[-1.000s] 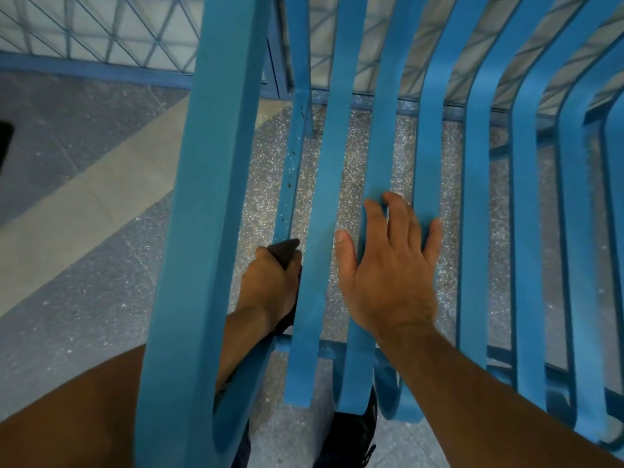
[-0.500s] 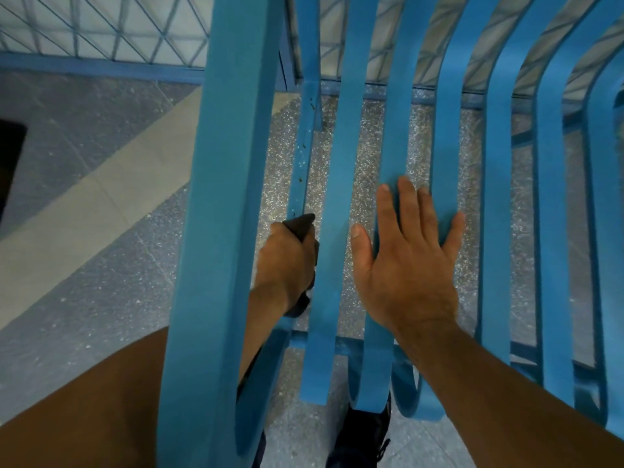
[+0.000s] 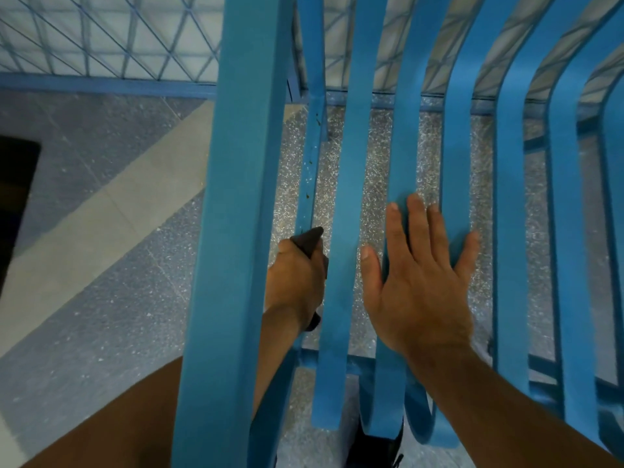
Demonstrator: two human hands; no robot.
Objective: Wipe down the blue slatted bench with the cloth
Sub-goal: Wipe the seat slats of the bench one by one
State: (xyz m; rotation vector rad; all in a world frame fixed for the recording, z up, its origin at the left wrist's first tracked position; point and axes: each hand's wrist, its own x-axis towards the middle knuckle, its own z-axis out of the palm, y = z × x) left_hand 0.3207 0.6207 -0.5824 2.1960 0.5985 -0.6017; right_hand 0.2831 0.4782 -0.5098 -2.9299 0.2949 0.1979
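1. The left hand (image 3: 297, 282) is curled tight around a dark cloth (image 3: 309, 239). One end of the cloth pokes out above the knuckles, and a small bit shows below the hand by the wrist.
2. This hand reaches in at the left end of the blue slatted table (image 3: 506, 231), near its front edge. It presses the cloth against a thin bar (image 3: 312, 157) that runs from front to back.
3. The left arm goes under a wide bar (image 3: 236, 231) at the left end, which hides part of the arm.
4. The right hand (image 3: 418, 292) holds nothing. It lies flat on top of the table, just right of the left hand, with a slat (image 3: 341, 197) between them.
5. Its fingers (image 3: 417, 224) are straight and spread out – they lie across two slats and the gap between those.
6. The slats run away from the person, then bend up at the back edge. At the front edge they curl down.
7. Through the gaps you can see a speckled grey floor (image 3: 101, 298) with a pale stripe (image 3: 111, 211) going across it at a slant.
8. Behind the back edge stands a blue wire fence (image 3: 101, 35).
9. Under the front edge is a dark shoe (image 3: 374, 447) – only part of it shows.
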